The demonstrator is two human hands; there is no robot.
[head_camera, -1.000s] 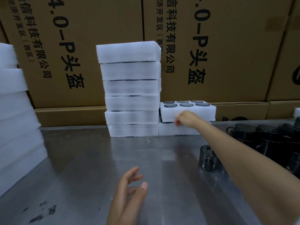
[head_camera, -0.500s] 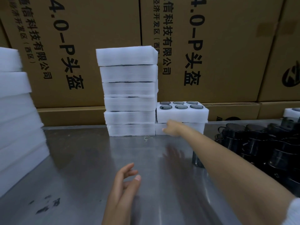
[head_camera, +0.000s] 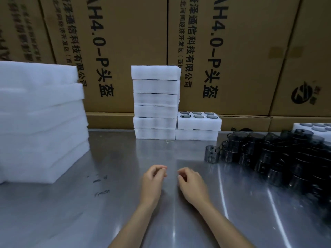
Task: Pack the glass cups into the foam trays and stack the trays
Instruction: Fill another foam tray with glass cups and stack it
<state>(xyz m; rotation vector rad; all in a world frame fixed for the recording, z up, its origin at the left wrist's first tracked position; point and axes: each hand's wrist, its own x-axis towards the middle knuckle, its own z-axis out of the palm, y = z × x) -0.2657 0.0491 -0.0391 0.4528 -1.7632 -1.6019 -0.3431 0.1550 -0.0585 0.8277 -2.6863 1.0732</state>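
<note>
Head view: left hand (head_camera: pixel 153 178) and right hand (head_camera: pixel 190 183) hover side by side, loosely curled, empty.

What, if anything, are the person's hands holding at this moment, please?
Nothing: the left hand and right hand hang loosely curled and empty above the shiny metal table.

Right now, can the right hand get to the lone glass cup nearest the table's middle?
Probably yes. The right hand holds nothing, and only bare steel table lies between it and the lone cup, which stands on the near-left edge of the cup cluster.
</note>
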